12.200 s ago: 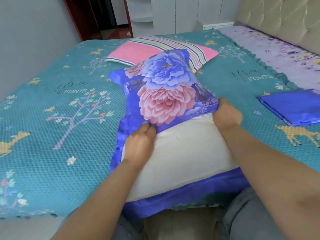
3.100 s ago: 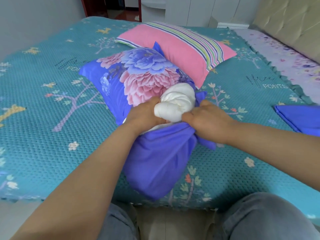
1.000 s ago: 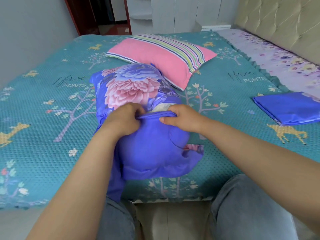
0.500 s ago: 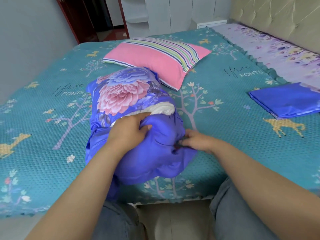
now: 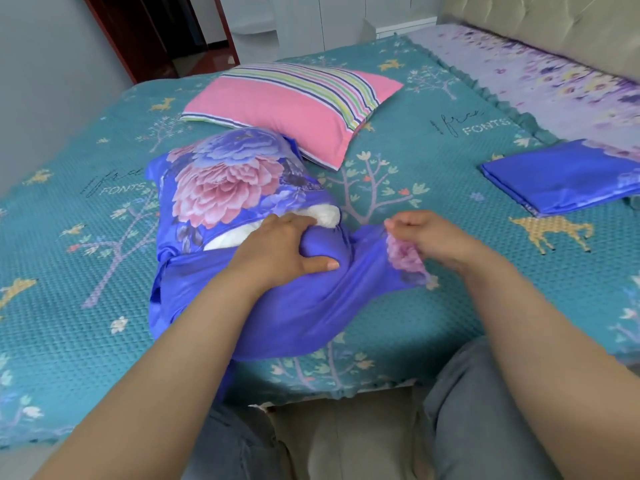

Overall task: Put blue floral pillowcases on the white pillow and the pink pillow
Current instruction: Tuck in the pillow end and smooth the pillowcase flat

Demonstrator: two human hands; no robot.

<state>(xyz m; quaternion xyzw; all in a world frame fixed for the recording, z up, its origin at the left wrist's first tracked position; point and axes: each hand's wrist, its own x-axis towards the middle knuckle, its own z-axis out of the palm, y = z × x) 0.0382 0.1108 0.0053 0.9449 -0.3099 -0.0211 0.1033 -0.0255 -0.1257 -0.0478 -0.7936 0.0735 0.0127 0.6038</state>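
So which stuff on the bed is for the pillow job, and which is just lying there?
For the job:
- white pillow, part inside
- blue floral pillowcase going onto it
- pink striped pillow
- folded blue pillowcase
- left hand, right hand

Just there:
- teal patterned bedspread
- purple flowered sheet
- beige padded headboard

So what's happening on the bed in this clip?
A person is stuffing a white pillow into a blue floral pillowcase. The left hand presses on the bundle at the open end, where a bit of white pillow shows, while the right hand pulls the case's edge sideways. The pink pillow lies uncovered behind, and a second folded pillowcase waits at the right on the bedspread.
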